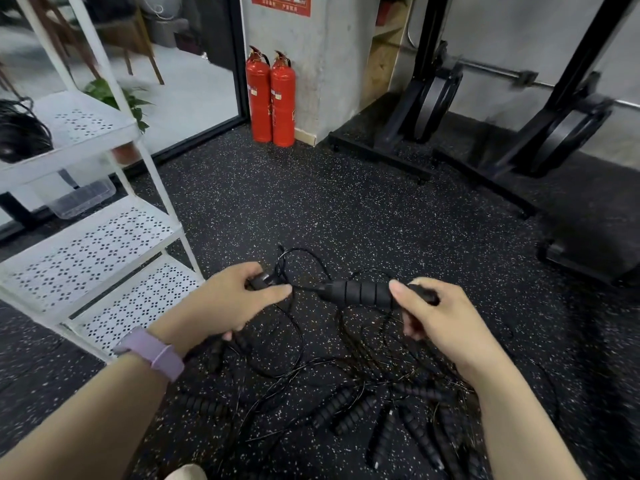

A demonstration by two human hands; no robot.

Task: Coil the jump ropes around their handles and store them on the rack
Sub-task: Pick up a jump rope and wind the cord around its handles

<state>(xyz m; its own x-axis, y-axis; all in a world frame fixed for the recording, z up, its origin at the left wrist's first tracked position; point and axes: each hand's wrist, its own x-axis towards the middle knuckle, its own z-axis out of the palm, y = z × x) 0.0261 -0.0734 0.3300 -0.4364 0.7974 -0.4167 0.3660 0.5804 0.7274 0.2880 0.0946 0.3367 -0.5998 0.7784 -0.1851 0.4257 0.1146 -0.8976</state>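
My right hand (438, 320) grips the end of a black ribbed jump rope handle (360, 292), held level above the floor. My left hand (228, 303) grips a second black handle (263, 280), whose tip shows past my fingers. A thin black rope (298, 327) loops between and below the two handles. Several more black handles (349, 410) and tangled ropes lie on the speckled floor under my hands. The white perforated rack (93, 258) stands at the left, with coiled black ropes (17, 133) on its top shelf.
Two red fire extinguishers (272, 98) stand against a concrete pillar at the back. A black weight rack with plates (443, 95) fills the right side. A potted plant (121, 98) and a clear bin (83, 199) sit behind the white rack.
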